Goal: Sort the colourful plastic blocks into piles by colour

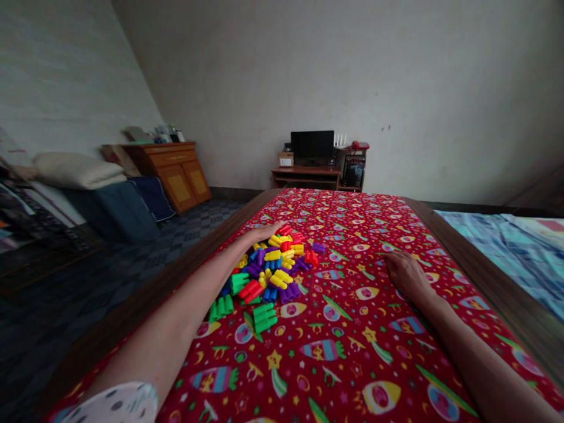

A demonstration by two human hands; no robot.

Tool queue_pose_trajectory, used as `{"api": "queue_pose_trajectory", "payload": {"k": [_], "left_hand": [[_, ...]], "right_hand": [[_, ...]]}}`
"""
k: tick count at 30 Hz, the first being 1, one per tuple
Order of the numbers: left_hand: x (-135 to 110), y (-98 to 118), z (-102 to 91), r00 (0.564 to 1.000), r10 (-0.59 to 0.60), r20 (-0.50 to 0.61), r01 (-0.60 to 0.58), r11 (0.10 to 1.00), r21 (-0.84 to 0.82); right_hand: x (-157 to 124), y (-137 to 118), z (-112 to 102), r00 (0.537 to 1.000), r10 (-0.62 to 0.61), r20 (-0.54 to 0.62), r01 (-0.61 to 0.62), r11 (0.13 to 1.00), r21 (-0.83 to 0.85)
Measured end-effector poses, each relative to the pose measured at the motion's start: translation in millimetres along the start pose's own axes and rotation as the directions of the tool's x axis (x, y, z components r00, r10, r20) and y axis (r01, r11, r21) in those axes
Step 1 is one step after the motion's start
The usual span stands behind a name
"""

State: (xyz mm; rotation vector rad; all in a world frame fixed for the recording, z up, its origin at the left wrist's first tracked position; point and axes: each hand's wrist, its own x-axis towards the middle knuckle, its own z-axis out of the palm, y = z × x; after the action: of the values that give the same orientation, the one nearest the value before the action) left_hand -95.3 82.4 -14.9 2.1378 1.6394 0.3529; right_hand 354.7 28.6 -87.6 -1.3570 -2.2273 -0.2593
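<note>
A heap of plastic toy building blocks (273, 257) in yellow, red, blue, purple and green lies on a red patterned cloth (326, 376). Along the far left side of the heap, my left hand (265, 231) is stretched out, fingers extended and palm edge toward the blocks; nothing shows in its grasp. My right hand (408, 273) rests on the cloth to the right, apart from the heap, with its fingers loosely bent and no block in it. Nearest to me among the pieces are a green block (264, 318) and another green block (221, 308).
The cloth covers a table with dark wooden edges (423, 211). Beyond it stands a desk (306, 175) with a monitor (312, 145). A wooden cabinet (185, 179) is at the left, and a bed with a blue checked sheet (497, 247) at the right.
</note>
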Motion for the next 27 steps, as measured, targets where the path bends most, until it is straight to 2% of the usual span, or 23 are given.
{"api": "queue_pose_trajectory", "payload": {"k": [3,5,8,11,12,13,15,16,18,20,22,23,25,27], "left_hand": [[8,21,6.2,0.993,0.089,0.083,-0.088,0.996,-0.009],[4,39,13.5,0.977,0.161,0.139,-0.159,0.987,-0.022],[-16,72,27.7,0.939,0.271,0.21,-0.265,0.963,-0.055],[-46,99,33.9,0.857,0.437,0.274,-0.419,0.9,-0.123],[-56,102,32.0,0.844,0.477,0.247,-0.457,0.879,-0.134],[-66,100,27.9,0.859,0.48,0.177,-0.465,0.877,-0.125],[-85,82,15.8,0.926,0.37,-0.073,-0.375,0.925,-0.062],[-94,66,9.4,0.938,0.274,-0.211,-0.288,0.957,-0.034],[-110,26,-0.1,0.917,0.046,-0.396,-0.048,0.999,0.005],[-124,-13,-2.3,0.889,-0.156,-0.429,0.172,0.985,-0.001],[-133,-41,2.0,0.89,-0.242,-0.386,0.247,0.968,-0.037],[-134,-48,5.6,0.899,-0.252,-0.359,0.244,0.967,-0.07],[-132,-51,13.1,0.915,-0.241,-0.322,0.204,0.968,-0.144],[-124,-40,19.3,0.931,-0.203,-0.304,0.148,0.969,-0.196]], "right_hand": [[0,-1,0,1.0,0.003,-0.006,-0.003,1.0,0.0],[1,-1,-1,1.0,0.004,-0.006,-0.004,1.0,-0.005],[1,-1,0,1.0,-0.002,-0.007,0.002,1.0,-0.009],[1,-1,0,1.0,0.004,-0.014,-0.004,1.0,-0.004],[0,-1,-1,1.0,0.002,-0.012,-0.002,1.0,-0.001],[0,0,-1,1.0,0.0,-0.009,0.0,1.0,0.001],[0,0,-1,1.0,-0.004,-0.007,0.004,1.0,0.003],[0,-1,-1,1.0,0.0,-0.009,0.0,1.0,0.003],[0,-1,0,1.0,0.016,-0.012,-0.016,1.0,-0.005],[1,-1,0,1.0,0.028,-0.003,-0.028,1.0,-0.014],[1,-1,1,1.0,0.03,0.006,-0.03,0.999,-0.019],[1,-1,1,1.0,0.027,0.007,-0.027,0.999,-0.02],[1,-1,2,1.0,0.015,0.006,-0.015,1.0,-0.018],[0,0,2,1.0,0.007,0.0,-0.007,1.0,-0.013]]}}
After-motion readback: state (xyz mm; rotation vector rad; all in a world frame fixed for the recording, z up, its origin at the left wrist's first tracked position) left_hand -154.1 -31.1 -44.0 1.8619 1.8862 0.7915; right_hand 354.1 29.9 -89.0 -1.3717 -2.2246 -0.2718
